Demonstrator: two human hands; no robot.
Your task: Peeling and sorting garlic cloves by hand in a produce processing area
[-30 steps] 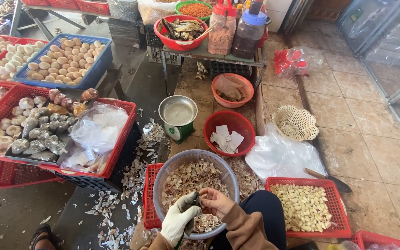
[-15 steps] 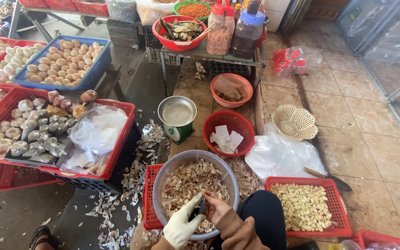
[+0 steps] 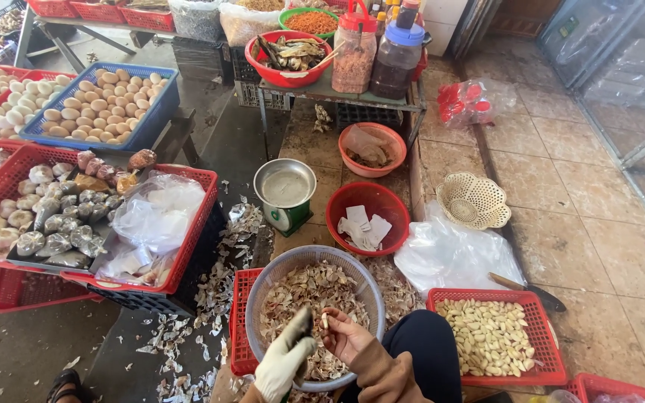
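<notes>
Garlic clove (image 3: 325, 321) pinched in the bare right hand (image 3: 345, 337) above a grey basket (image 3: 263, 276) of papery skins.
The gloved left hand (image 3: 285, 358), clenched around a small knife, has drawn closer, suggesting peeling is underway.

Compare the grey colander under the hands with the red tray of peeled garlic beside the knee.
The grey colander is round and deep; the red tray is rectangular and shallow. The colander holds papery skins and unpeeled bits; the tray holds clean pale cloves. The gloved left hand and bare right hand work over the colander; neither touches the tray. Both are perforated plastic.
</notes>
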